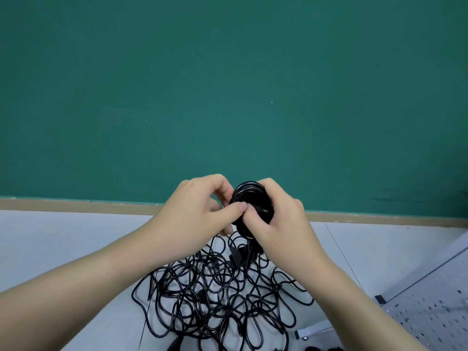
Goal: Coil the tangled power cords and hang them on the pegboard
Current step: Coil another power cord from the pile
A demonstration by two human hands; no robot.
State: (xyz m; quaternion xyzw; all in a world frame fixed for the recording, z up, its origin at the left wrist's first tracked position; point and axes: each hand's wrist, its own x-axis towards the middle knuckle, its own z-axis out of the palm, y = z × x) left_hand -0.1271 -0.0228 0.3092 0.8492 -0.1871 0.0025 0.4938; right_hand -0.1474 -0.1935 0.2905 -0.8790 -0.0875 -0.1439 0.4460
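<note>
A small tight coil of black power cord (pixel 249 196) is held up in front of the green wall, above the pile. My right hand (pixel 276 219) wraps around its right side and grips it. My left hand (pixel 200 206) pinches the coil's left edge with thumb and fingers. A loose end with a plug (pixel 236 257) hangs down from the coil. Below lies a big tangle of black cords (pixel 217 297) on the pale floor. A white pegboard (pixel 435 310) lies tilted at the lower right.
A green wall (pixel 228 84) with a tan baseboard (pixel 76 204) fills the upper view. The grey floor (pixel 63 239) spreads left of the tangle. A metal bracket foot (pixel 312 331) of the pegboard stand sits beside the cords at the lower right.
</note>
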